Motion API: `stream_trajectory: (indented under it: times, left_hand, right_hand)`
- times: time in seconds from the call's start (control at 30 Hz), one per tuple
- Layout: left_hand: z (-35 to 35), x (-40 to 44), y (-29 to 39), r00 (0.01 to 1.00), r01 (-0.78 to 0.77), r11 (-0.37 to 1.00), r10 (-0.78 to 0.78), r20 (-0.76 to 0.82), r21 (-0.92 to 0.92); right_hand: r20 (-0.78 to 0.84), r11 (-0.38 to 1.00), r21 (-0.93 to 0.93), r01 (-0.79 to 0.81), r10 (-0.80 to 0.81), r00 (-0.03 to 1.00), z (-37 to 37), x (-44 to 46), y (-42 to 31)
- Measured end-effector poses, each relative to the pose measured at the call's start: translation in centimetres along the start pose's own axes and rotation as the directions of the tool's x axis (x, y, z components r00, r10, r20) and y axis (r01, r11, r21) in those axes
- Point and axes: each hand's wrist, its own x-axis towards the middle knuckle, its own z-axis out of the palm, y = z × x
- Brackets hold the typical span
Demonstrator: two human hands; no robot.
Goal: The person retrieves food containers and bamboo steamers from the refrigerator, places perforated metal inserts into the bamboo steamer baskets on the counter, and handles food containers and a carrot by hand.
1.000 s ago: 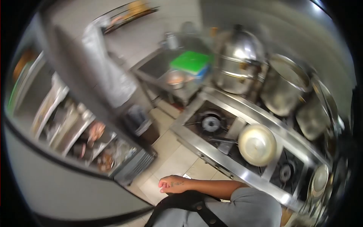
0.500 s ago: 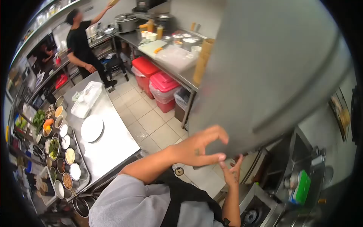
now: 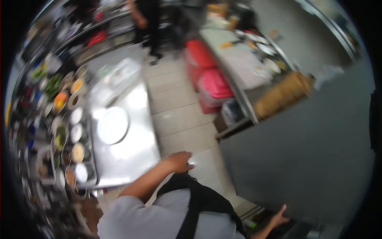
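My left hand (image 3: 179, 161) hangs over the floor just right of the steel worktable's corner. Its fingers are curled, and a small shiny spot shows at the fingertips; blur hides whether it is held. My right hand (image 3: 279, 217) is low at the right, fingers spread, beside the bottom edge of a large grey panel (image 3: 302, 159); I cannot tell if it touches it. On the worktable (image 3: 137, 155) lie a stack of white plates (image 3: 113, 125) and a white plastic tray (image 3: 119, 77).
Metal containers of ingredients (image 3: 78, 152) line the worktable's left side. Two lidded bins, one red (image 3: 200, 55) and one pink (image 3: 217, 84), stand under the far counter (image 3: 215, 36). A brown paper-like bundle (image 3: 284, 93) lies there. A person in black (image 3: 149, 18) stands at the back.
My view has swung right and down, and the grey panel now sits lower right. My hands have moved apart, left hand toward the worktable, right hand lower right.
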Motion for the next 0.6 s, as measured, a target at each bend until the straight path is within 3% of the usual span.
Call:
stream_trajectory:
  times: [0.03,0.07,0.1,0.13,0.2,0.23,0.3,0.37,0.4,0.43,0.5,0.53,0.6]
  left_hand:
    - [0.1,0.8,-1.4,0.998,-0.032,0.999,0.030,-0.061,-0.034]
    - [-1.8,0.5,-0.9,0.998,0.007,1.000,-0.009,-0.060,-0.030]
    - [-2.4,0.9,-1.4,0.995,0.038,0.999,-0.040,-0.087,-0.027]
    - [-2.7,0.8,-2.0,0.991,0.077,0.996,-0.082,-0.106,-0.051]
    - [-3.1,0.7,-3.6,0.974,0.119,0.988,-0.135,-0.183,-0.094]
    - [-3.5,0.3,-4.2,0.968,0.143,0.983,-0.162,-0.193,-0.113]
    - [-3.8,-1.0,-5.3,0.945,0.195,0.960,-0.239,-0.225,-0.202]
    - [-3.4,-2.2,-6.6,0.928,0.163,0.940,-0.249,-0.277,-0.299]
    - [-3.5,-2.5,-7.0,0.916,0.102,0.925,-0.231,-0.329,-0.367]
    - [-3.6,-2.6,-7.1,0.912,0.108,0.922,-0.241,-0.332,-0.371]
    - [-3.8,-3.1,-7.1,0.827,0.001,0.897,-0.249,-0.503,-0.443]
    - [-4.3,-3.0,-7.2,0.818,0.009,0.895,-0.262,-0.511,-0.445]
    - [-5.0,-2.5,-6.9,0.818,0.045,0.898,-0.285,-0.499,-0.438]
  right_hand:
    - [0.027,0.994,0.049,0.099,-0.101,0.995,0.7,1.9,1.1]
    - [-0.101,0.917,-0.018,0.398,-0.398,0.912,2.2,3.4,3.3]
    - [-0.094,0.978,-0.110,0.175,-0.185,0.978,1.0,3.3,1.3]
    - [-0.145,0.980,-0.042,0.193,-0.197,0.970,2.0,3.7,0.6]
    - [-0.217,0.985,-0.141,0.100,-0.129,0.968,3.6,2.4,-2.6]
    - [-0.246,0.982,-0.138,0.126,-0.158,0.956,4.4,2.3,-3.2]
    - [-0.123,0.964,-0.161,0.210,-0.231,0.965,7.8,2.0,-2.8]
    - [0.187,0.928,-0.232,0.292,-0.252,0.949,11.9,0.9,-1.0]
    - [0.403,0.896,-0.268,0.353,-0.228,0.886,14.1,0.2,0.3]
    - [0.616,0.851,-0.283,0.441,-0.191,0.764,16.5,-0.8,1.6]
    - [0.931,0.745,-0.185,0.641,-0.077,0.358,21.7,-3.7,3.5]
    - [0.993,0.709,-0.073,0.702,-0.017,0.121,24.1,-5.2,4.1]
    - [0.967,0.660,0.209,0.722,-0.029,-0.254,29.5,-8.0,4.3]
